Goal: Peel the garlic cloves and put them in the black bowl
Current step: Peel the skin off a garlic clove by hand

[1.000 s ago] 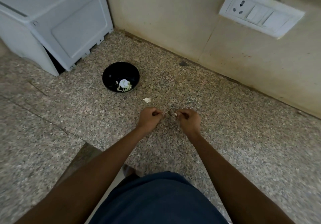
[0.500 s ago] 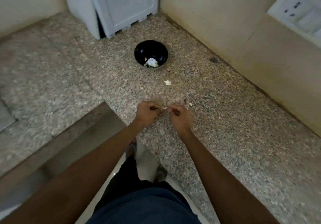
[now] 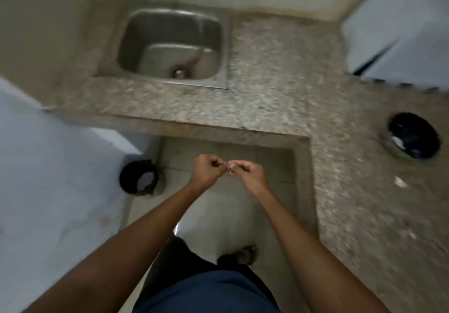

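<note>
A small garlic clove [image 3: 230, 166], blurred and mostly hidden, is pinched between the left hand [image 3: 209, 171] and right hand [image 3: 248, 173], both grips clenched on it over the floor. The black bowl [image 3: 413, 136] sits far right on the speckled surface [image 3: 272, 74], contents indistinct. No writing is readable.

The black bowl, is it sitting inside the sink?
No, the black bowl stands on the speckled counter far to the right of the steel sink, which holds no bowl.
</note>
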